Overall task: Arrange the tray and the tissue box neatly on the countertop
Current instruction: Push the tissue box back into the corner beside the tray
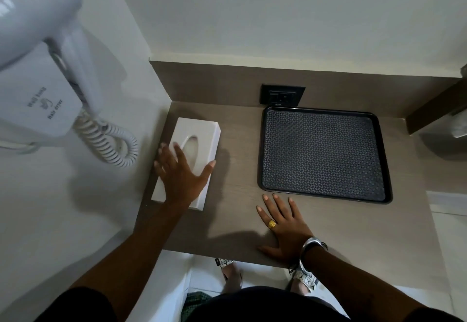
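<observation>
A white tissue box [199, 132] lies on the grey-brown countertop [237, 170] near the left wall, its oval slot facing up. My left hand [180, 172] rests flat on the box's near half, fingers spread, thumb over its right edge. A black tray [324, 155] with a patterned mat sits at the back right, close to the wall. My right hand [283, 228] lies palm down on the countertop just in front of the tray's near left corner, fingertips a little short of its rim. It wears a gold ring and holds nothing.
A white wall-hung hair dryer [38, 51] with a coiled cord [111, 144] projects from the left wall above the box. A black power socket [281, 94] sits in the back panel behind the tray. A dark wooden ledge [437, 109] crosses the right side.
</observation>
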Available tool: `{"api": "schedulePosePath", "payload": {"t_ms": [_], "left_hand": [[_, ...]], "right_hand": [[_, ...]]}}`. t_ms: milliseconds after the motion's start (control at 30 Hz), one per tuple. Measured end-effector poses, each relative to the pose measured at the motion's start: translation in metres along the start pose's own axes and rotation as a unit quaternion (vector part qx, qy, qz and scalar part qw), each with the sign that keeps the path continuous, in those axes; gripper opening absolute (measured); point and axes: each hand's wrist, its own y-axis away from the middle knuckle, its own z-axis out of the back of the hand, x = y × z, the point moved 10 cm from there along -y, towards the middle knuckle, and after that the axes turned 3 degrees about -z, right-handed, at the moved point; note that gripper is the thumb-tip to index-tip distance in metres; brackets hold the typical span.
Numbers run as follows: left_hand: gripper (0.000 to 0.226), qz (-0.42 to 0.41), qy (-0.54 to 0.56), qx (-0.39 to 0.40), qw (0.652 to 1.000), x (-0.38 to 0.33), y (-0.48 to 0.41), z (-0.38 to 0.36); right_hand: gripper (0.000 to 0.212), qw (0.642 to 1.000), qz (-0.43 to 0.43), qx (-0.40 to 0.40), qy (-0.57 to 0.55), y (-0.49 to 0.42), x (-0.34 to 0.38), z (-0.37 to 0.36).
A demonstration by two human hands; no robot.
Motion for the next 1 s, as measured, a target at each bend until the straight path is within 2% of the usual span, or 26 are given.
{"api": "schedulePosePath", "payload": {"t_ms": [100, 200, 400, 667, 1000], "left_hand": [[0.113, -0.196, -0.059, 0.008, 0.979, -0.016, 0.014, -0.002], [0.117, -0.285, -0.102, 0.078, 0.950, -0.012, 0.028, -0.023], [0.115, -0.273, -0.112, 0.084, 0.952, -0.008, 0.027, -0.026], [0.109, -0.201, -0.113, 0.065, 0.971, 0.002, -0.019, -0.015], [0.102, -0.243, -0.149, 0.046, 0.957, 0.003, -0.072, -0.017]], "right_hand": [[0.101, 1.000, 0.003, -0.008, 0.000, 0.000, 0.001, 0.002], [0.100, 1.000, 0.003, -0.002, -0.002, -0.001, 0.000, 0.000], [0.098, 1.000, -0.001, 0.003, 0.000, -0.002, 0.000, -0.002], [0.097, 1.000, -0.007, 0.013, -0.008, -0.004, -0.003, -0.006], [0.096, 0.999, -0.003, 0.044, 0.000, -0.006, -0.004, -0.015]]}}
